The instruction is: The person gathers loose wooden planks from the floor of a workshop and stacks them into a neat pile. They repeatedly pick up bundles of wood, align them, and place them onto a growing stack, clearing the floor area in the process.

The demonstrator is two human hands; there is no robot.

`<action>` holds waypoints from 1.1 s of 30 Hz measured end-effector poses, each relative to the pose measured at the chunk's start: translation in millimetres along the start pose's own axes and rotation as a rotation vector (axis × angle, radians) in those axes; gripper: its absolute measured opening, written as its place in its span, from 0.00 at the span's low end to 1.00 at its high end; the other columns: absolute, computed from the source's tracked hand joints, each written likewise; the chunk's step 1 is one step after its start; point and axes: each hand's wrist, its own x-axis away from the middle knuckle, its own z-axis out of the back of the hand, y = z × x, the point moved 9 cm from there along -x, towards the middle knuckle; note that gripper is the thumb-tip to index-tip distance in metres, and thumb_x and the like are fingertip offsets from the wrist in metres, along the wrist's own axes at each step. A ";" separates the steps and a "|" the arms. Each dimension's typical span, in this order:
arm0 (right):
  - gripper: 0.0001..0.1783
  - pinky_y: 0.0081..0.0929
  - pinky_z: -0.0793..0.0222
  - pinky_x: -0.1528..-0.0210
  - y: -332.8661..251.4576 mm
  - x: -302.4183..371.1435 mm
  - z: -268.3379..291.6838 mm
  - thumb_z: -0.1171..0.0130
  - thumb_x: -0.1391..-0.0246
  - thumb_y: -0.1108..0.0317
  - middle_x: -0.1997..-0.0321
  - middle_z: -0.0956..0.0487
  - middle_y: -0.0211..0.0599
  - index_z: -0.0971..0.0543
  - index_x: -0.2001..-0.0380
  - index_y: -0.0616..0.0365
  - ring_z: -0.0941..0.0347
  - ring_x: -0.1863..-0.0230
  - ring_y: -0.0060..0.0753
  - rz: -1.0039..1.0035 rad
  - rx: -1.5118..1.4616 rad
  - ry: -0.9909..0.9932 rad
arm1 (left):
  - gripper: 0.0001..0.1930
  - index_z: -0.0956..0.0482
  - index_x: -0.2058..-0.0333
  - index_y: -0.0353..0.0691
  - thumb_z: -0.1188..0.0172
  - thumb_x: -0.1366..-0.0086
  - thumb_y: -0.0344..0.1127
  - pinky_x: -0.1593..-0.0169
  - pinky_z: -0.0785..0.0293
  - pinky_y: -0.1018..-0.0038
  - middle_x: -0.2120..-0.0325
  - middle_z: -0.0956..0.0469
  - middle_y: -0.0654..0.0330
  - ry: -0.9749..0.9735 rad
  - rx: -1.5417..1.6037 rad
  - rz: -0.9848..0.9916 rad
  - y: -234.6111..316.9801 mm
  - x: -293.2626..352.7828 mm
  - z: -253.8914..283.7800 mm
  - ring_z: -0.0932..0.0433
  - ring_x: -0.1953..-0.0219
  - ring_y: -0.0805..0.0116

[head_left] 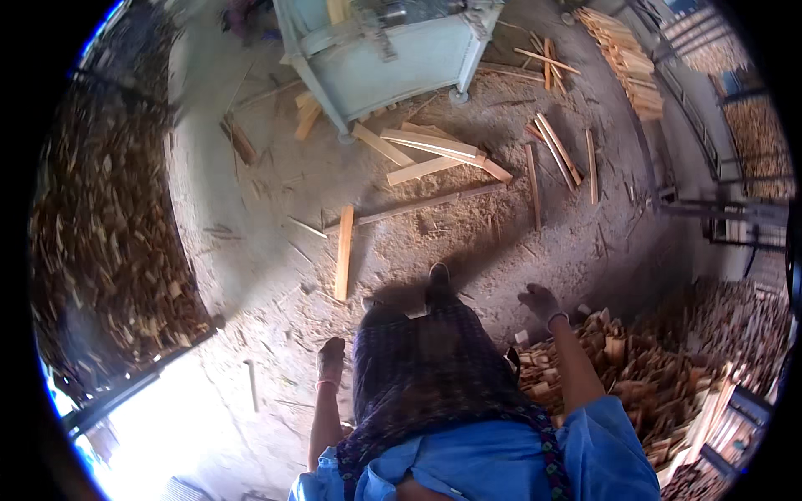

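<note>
Clock centred on wearer, 12 = straight ahead. Left hand (331,359) hung at 9, beside the thigh; nothing visible in it, couldn't tell if fingers were clenched or loose. Right hand (541,302) was out at 2, fingers spread, released, nothing in it. Neither hand touched any wood. Offcut pile (614,351) sat at 3, just beside and below the right hand, short blocks heaped loosely. Wearer's shoe (439,273) showed at 12, on a floor (401,242) covered in sawdust and chips. Loose plank (343,259) lay flat between 10 and 11, ahead of the left hand and apart from it, long axis roughly fore-aft. Its far part crossed the left end of a long batten (439,202) running across 12. Past that, at 12: plank heap (434,150), pieces overlapping at mixed angles. At 1: a few narrow strips (557,150) on the floor. Beyond the heap at 12: pale blue metal frame (401,75) on legs. Farther out: stacked boards (622,63) at 1, big dark scrap pile (109,250) at 10
</note>
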 end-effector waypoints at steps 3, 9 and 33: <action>0.38 0.33 0.30 0.42 -50.4 -34.1 29.8 0.43 0.40 0.46 0.46 0.21 0.58 0.28 0.41 0.71 0.23 0.45 0.44 0.101 -0.187 0.051 | 0.23 0.23 0.45 0.32 0.42 0.30 0.44 0.61 0.27 0.73 0.66 0.18 0.61 0.115 0.216 0.015 -13.5 18.9 -5.1 0.26 0.68 0.73; 0.23 0.35 0.28 0.51 -60.9 -78.5 24.5 0.41 0.41 0.53 0.58 0.19 0.41 0.21 0.49 0.57 0.23 0.57 0.39 0.627 0.687 0.109 | 0.25 0.22 0.44 0.35 0.37 0.33 0.46 0.64 0.28 0.74 0.67 0.19 0.64 0.158 0.292 0.155 -24.3 23.8 -16.6 0.26 0.70 0.75; 0.30 0.37 0.28 0.45 -324.3 -30.6 -91.9 0.40 0.43 0.47 0.50 0.18 0.49 0.21 0.48 0.61 0.22 0.49 0.44 0.030 0.235 -0.188 | 0.28 0.23 0.45 0.32 0.41 0.33 0.51 0.43 0.28 0.67 0.50 0.19 0.46 0.145 0.252 0.074 -74.4 -74.9 139.0 0.21 0.46 0.55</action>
